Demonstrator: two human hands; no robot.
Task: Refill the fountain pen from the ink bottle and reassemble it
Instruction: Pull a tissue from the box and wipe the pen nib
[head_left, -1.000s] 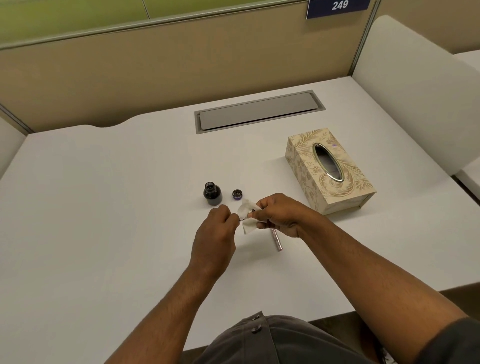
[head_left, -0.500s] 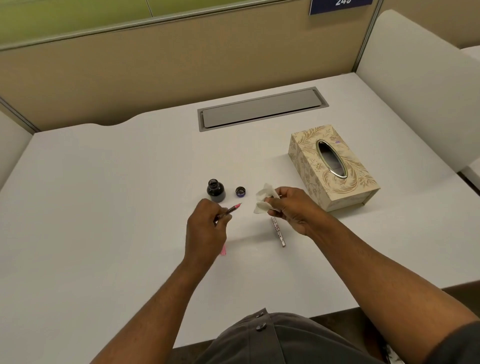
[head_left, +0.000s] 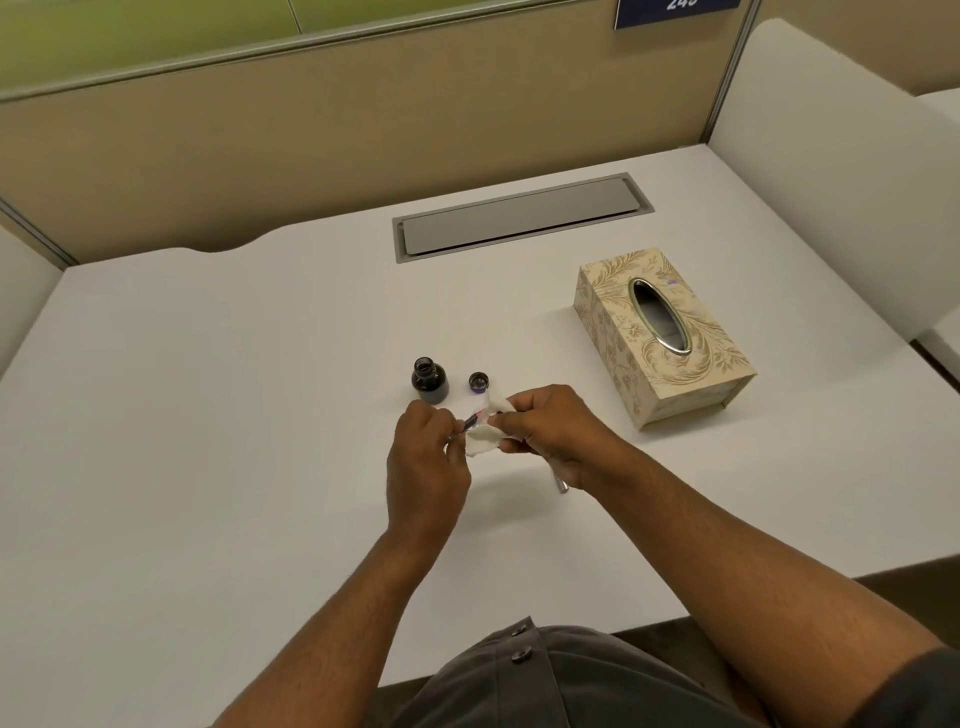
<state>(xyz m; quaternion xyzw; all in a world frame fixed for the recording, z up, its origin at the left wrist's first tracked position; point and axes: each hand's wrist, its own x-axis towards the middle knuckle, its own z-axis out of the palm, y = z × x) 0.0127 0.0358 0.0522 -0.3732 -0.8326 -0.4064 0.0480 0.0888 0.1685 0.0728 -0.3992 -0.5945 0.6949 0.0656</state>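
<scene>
The pen section (head_left: 471, 422) sits pinched in the left hand (head_left: 427, 470), its tip meeting a white tissue (head_left: 483, 441) clamped in the right hand (head_left: 556, 431); just beyond stand the open ink bottle (head_left: 429, 381) and its cap (head_left: 478, 382) — apart; a patterned tissue box (head_left: 662, 338) lies right; the white desk (head_left: 208, 415) meets a tan partition (head_left: 311, 130) — a grey cable hatch (head_left: 519, 218) between.
</scene>
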